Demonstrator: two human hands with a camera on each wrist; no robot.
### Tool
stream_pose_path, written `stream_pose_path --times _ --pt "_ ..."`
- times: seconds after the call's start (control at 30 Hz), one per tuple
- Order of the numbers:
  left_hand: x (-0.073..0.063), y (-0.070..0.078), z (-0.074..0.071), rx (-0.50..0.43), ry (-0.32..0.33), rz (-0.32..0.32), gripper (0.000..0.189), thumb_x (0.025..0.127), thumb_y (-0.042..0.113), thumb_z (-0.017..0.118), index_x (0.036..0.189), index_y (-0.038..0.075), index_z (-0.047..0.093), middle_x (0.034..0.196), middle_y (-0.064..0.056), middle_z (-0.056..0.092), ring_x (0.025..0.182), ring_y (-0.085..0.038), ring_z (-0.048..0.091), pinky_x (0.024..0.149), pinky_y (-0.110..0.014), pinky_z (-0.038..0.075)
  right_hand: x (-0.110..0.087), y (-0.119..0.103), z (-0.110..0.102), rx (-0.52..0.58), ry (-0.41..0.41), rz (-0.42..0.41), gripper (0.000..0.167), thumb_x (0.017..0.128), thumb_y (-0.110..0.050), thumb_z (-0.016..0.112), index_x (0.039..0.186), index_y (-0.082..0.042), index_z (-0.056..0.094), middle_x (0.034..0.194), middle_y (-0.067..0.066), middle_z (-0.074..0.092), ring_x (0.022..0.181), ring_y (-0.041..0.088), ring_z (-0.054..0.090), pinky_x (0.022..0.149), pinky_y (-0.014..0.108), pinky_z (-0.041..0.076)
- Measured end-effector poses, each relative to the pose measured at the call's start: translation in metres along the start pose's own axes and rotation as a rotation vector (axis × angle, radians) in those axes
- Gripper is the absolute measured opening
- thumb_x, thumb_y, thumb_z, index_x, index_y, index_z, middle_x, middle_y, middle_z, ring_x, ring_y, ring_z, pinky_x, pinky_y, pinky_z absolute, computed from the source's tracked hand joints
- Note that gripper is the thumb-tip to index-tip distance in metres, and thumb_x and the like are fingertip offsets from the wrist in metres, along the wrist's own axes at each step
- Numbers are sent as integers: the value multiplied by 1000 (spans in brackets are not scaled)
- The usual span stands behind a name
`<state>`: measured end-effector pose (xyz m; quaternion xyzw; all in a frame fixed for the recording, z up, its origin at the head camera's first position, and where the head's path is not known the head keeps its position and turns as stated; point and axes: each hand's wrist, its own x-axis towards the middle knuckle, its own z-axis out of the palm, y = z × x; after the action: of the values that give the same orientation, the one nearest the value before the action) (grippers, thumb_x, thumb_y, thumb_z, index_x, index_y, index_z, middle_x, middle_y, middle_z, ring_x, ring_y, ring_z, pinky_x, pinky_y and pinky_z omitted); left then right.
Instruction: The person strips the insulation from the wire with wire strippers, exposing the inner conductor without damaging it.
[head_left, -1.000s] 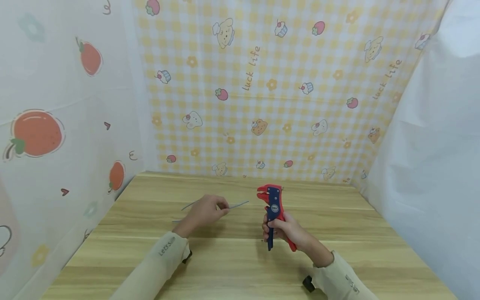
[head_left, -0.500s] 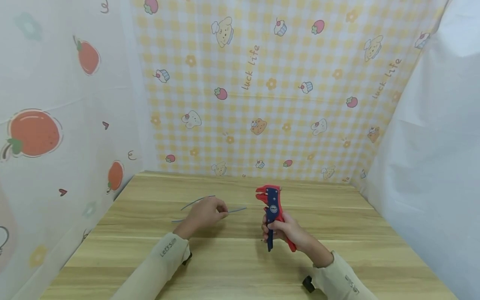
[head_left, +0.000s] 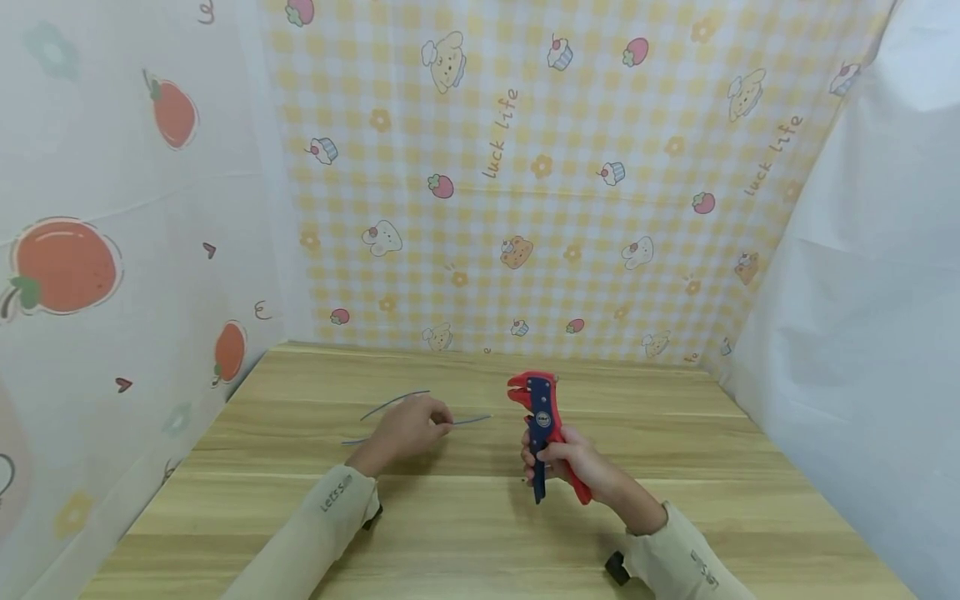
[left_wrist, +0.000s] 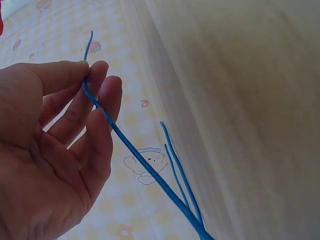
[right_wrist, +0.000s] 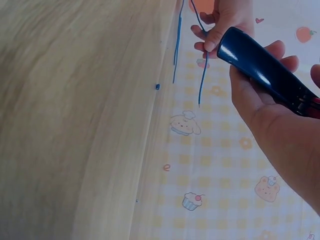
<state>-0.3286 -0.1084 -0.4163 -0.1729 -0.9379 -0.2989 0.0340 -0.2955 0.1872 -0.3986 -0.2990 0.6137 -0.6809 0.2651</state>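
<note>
Between thumb and fingertips, my left hand [head_left: 408, 429] pinches a thin blue wire [head_left: 471, 419]. One end points right toward the tool; in the left wrist view the long part of the wire [left_wrist: 150, 170] runs back past the palm. My right hand [head_left: 581, 462] grips a red and navy wire stripper [head_left: 542, 400] around its handles, holding it upright, nose facing left. The wire's free end stays apart from the stripper's red nose. In the right wrist view a dark handle [right_wrist: 265, 70] hides part of the fingers, and the tool's head is out of sight.
Other blue wires lie on the wooden table [head_left: 480, 533], one behind my left hand [head_left: 393, 402]. A small blue bit [right_wrist: 157, 86] lies on the table in the right wrist view. A checked cloth [head_left: 495, 208] hangs along the back edge, with white sheeting [head_left: 862, 333] at right.
The held wire's free end has dropped and shifted slightly left. The wire stripper has moved a little left, its head leaning further that way. Both hands keep their hold.
</note>
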Motion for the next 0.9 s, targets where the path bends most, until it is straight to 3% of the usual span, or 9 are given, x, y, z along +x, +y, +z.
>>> stream_pose_path --times 0.33,0.67,0.77,0.9 --pt "0 -5 1 54 -22 -26 6 92 16 71 86 15 73 91 4 65 83 -13 59 77 -37 52 0 2 -1 -21 -9 -3 25 92 2 46 117 3 41 95 8 56 86 20 62 86 38 55" --pt "0 -7 -1 51 -31 -43 7 91 15 72 84 16 72 88 4 66 79 -13 59 72 -36 52 -2 0 0 3 11 -21 25 92 3 44 117 1 42 95 6 57 87 19 61 88 41 54" --pt "0 -7 -1 49 -40 -44 6 91 14 71 85 15 73 89 4 66 81 -13 60 74 -36 52 -3 -1 -1 29 -4 -33 31 88 6 43 119 2 39 96 6 56 88 19 60 90 41 53" --pt "0 -7 -1 49 -46 -51 7 91 13 71 85 16 73 90 4 67 83 -14 60 76 -38 52 -4 -1 -2 65 -47 -53 51 79 13 38 129 6 33 101 5 54 92 17 58 91 36 51"
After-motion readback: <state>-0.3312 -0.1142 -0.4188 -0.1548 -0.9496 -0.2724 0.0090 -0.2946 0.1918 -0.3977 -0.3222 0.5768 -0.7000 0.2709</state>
